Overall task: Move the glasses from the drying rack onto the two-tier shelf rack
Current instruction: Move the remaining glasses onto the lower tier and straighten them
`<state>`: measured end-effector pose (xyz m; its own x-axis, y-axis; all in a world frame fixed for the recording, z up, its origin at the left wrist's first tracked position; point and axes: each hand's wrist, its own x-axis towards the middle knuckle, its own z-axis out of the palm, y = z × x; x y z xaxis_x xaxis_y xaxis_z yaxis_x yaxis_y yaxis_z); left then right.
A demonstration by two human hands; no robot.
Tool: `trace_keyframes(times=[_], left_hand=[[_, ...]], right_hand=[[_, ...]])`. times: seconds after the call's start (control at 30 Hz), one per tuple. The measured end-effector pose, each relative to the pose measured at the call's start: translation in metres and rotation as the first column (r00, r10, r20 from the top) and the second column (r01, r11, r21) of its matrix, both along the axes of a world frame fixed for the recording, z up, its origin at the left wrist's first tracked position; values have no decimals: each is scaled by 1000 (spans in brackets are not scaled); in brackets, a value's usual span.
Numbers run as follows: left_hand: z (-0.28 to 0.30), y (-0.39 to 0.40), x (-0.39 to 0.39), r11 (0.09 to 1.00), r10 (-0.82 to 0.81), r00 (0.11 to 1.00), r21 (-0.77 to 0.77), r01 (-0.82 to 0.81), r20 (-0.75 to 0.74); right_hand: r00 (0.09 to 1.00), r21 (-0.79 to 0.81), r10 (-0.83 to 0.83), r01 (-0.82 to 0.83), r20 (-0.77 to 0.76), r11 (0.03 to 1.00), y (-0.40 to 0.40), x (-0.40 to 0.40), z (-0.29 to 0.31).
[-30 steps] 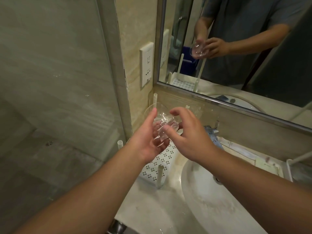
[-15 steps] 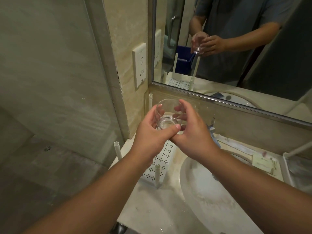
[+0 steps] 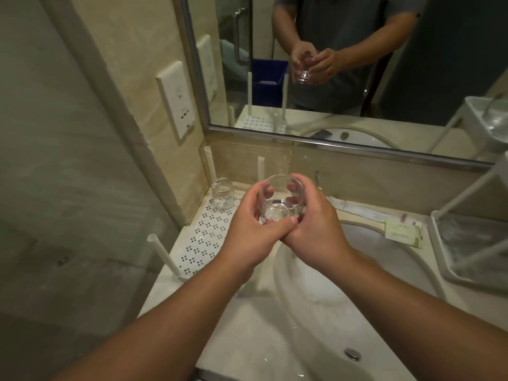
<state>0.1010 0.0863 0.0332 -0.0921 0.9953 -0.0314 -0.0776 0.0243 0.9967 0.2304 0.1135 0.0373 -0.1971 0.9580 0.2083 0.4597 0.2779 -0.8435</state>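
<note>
Clear glass tumbler (image 3: 280,200), upright, mouth up, cupped between left hand (image 3: 248,232) and right hand (image 3: 313,229). Second glass (image 3: 222,194) left of grip, on perforated white drying rack (image 3: 203,237) (rear corner). Two-tier shelf rack (image 3: 467,243) right of grip.

Your left hand (image 3: 248,232) and right hand (image 3: 316,229) are bare: no gloves, rings or watch. Both forearms are uncovered to the frame edge. The mirror (image 3: 384,64) shows your grey short-sleeved shirt (image 3: 343,28).

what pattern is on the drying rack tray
White, with repeating clusters of small square holes on the drying rack tray; head view.
</note>
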Motion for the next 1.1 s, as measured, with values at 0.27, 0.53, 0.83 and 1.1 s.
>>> trace_keyframes(times=[0.27, 0.53, 0.83, 1.1], left_hand=[[-13, 11, 85, 977, -183, 983, -118, 179, -23], [-33, 19, 195, 908, -376, 926, -215, 360, -38], [-64, 20, 302, 825, -544, 821, -287, 487, -172], [-82, 19, 379, 743, -641, 754, -367, 560, -145]], right_hand=[[985, -55, -170, 169, -2, 984, -11, 91, -23], [941, -112, -331, 337, 63, 935, -27, 204, -53], [878, -156, -460, 477, 132, 865, -49, 317, -84], [819, -177, -543, 572, 185, 801, -57, 393, -113]])
